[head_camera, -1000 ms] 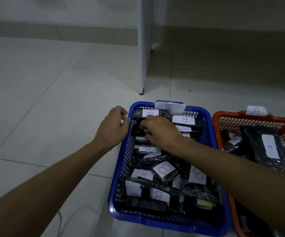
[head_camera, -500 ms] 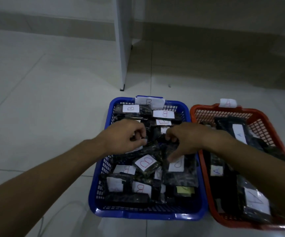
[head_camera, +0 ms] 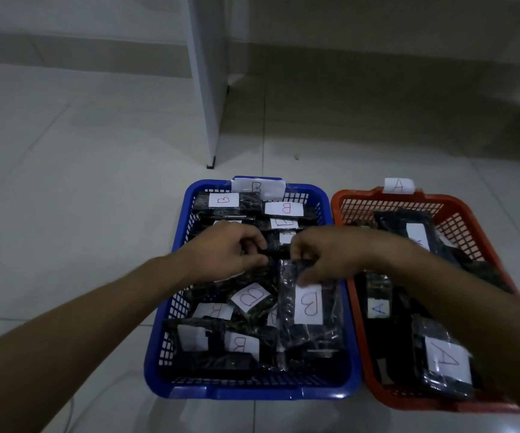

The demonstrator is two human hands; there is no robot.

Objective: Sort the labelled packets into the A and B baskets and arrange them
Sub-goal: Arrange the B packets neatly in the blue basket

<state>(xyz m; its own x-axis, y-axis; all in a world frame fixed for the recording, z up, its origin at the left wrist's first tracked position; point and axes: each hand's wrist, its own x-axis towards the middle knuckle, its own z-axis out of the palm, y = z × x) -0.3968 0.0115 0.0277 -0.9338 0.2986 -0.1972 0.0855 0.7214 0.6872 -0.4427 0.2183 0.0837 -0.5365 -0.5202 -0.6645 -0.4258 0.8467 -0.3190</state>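
Right hand [head_camera: 324, 260] pinches the top edge of a B-labelled packet [head_camera: 310, 307] in the blue B basket [head_camera: 252, 390], just left of the orange A basket [head_camera: 377, 398]. Left hand [head_camera: 230, 254] fingers curl onto another dark packet [head_camera: 271, 246]. These look light, crinkly and slippery, so grip the edge seam.

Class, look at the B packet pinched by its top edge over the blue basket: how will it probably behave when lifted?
The B packet likely hangs limp, since its wrap looks crinkled. That glossy film may slip between the right hand's fingers. It seems light: a pinch holds it.
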